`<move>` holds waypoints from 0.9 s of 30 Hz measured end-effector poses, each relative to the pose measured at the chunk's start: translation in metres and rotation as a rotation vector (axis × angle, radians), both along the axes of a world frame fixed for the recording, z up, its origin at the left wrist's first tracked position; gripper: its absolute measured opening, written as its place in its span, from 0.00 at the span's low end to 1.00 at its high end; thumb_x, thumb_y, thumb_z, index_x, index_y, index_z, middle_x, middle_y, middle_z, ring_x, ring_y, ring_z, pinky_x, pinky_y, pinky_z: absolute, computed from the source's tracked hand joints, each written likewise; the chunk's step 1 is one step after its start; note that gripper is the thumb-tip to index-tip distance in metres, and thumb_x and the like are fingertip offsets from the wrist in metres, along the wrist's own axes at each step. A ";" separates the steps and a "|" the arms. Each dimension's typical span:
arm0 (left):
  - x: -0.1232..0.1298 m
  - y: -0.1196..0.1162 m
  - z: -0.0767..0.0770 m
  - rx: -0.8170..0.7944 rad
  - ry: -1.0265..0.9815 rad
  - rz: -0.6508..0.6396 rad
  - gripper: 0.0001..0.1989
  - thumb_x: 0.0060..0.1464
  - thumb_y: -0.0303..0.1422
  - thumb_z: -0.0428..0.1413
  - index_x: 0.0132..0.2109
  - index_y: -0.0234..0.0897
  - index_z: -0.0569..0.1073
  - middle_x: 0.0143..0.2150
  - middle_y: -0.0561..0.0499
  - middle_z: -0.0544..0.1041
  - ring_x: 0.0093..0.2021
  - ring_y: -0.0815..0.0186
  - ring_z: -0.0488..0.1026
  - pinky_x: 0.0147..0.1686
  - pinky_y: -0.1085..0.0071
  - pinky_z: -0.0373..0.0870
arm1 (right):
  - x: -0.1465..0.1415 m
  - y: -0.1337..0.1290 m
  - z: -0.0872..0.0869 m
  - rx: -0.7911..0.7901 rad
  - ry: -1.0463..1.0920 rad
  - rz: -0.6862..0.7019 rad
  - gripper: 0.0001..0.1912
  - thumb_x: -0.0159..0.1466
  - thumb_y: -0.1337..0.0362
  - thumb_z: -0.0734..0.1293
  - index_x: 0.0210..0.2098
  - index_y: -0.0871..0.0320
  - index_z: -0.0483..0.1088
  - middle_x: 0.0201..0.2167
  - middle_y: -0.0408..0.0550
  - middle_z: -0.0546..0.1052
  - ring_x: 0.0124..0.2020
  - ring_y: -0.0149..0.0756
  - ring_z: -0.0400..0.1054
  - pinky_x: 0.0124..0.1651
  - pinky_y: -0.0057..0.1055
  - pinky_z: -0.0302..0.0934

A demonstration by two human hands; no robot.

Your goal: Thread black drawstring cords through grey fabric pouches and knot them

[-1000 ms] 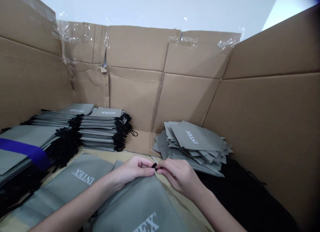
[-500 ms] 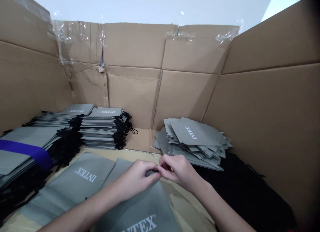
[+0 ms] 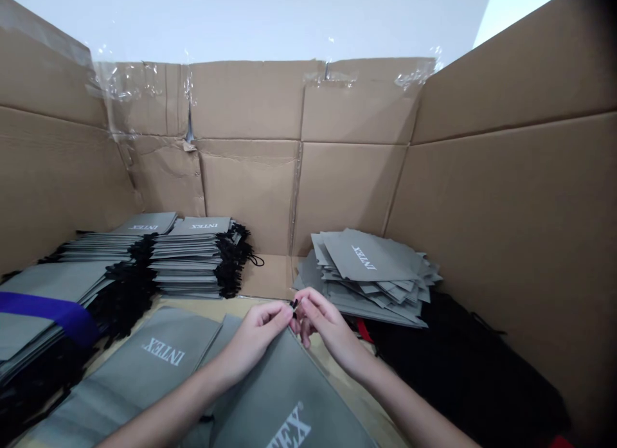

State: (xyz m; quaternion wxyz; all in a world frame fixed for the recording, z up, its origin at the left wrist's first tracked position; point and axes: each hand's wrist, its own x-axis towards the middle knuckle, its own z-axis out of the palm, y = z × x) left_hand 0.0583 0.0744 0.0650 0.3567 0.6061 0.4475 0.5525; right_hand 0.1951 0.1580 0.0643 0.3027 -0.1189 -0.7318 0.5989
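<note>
Gray bag (image 3: 299, 396) lies slanted in front of the person, top corner toward the hands. Left hand (image 3: 263, 332) pinches that corner, thumb against fingers; right hand (image 3: 325, 322) has fingertips together on a small black cord (image 3: 294, 305) there. Bag's right edge runs free over the cream surface (image 3: 207, 308). Open gap beyond, between neat stacks (image 3: 186, 268) and a loose pile (image 3: 380, 261). Flat bags (image 3: 149, 371) at left, black cloth (image 3: 467, 364) at right. Cardboard walls (image 3: 250, 191) on three sides; white wall (image 3: 241, 24) behind.

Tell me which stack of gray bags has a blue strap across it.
The front left stack, at the picture's left edge: the blue strap crosses its top; the other stacks show none.
</note>
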 end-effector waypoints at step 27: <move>-0.006 -0.005 0.006 0.019 0.454 0.066 0.13 0.58 0.37 0.50 0.32 0.36 0.74 0.29 0.53 0.73 0.30 0.68 0.66 0.32 0.77 0.59 | 0.020 -0.001 0.027 0.518 -0.376 -0.089 0.14 0.67 0.53 0.55 0.33 0.55 0.63 0.27 0.41 0.70 0.30 0.31 0.65 0.34 0.27 0.57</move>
